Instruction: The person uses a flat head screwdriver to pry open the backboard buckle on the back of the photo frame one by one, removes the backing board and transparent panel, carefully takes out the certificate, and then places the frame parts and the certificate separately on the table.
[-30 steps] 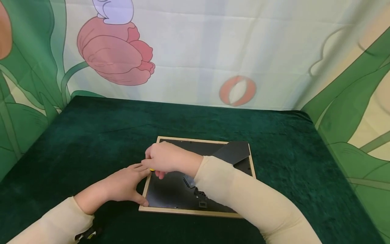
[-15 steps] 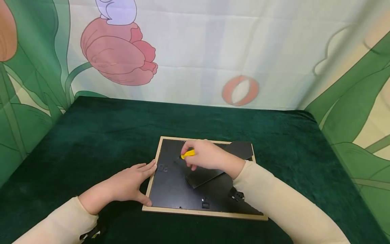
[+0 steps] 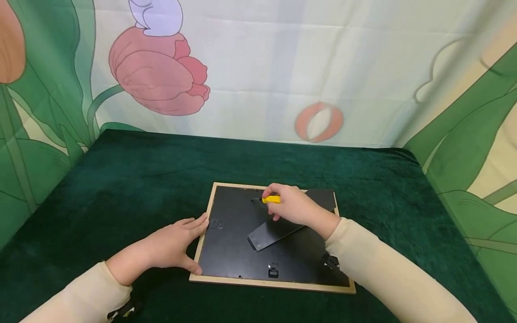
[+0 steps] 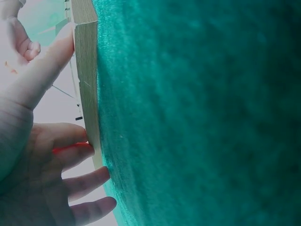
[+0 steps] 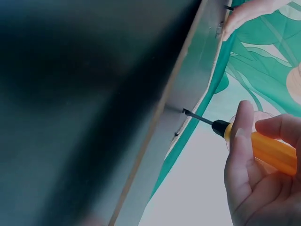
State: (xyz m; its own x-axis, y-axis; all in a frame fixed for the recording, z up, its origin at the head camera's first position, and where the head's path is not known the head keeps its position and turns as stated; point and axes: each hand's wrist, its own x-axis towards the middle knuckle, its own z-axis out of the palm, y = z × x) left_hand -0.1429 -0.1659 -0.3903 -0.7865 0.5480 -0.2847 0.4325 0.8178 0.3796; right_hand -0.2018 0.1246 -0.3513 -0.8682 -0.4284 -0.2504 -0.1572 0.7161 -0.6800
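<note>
A picture frame point(image 3: 226, 253) lies face down, its black backing up inside a pale wooden rim. My left hand point(image 3: 169, 244) rests along its left side with thumb and fingers spread; in the left wrist view the thumb point(image 4: 44, 70) and fingertips meet the wooden edge. My right hand point(image 3: 299, 207) holds a yellow-handled screwdriver point(image 3: 272, 199) over the upper middle of the backing. Its thin shaft points left, and the right wrist view shows the dark tip point(image 5: 188, 113) close over the backing. The black easel stand point(image 3: 271, 234) lies slantwise under that hand, partly hidden by it.
Hanger fittings point(image 3: 273, 270) are set on the backing near the front and left rims. A dark green velvet cloth point(image 3: 133, 179) covers the table, and a printed curtain point(image 3: 250, 67) with flowers and leaves hangs behind and at both sides.
My right hand has moved rightward with the screwdriver, from the frame's left rim to its upper middle, uncovering the left hanger fitting. My left hand stays on the left side.
</note>
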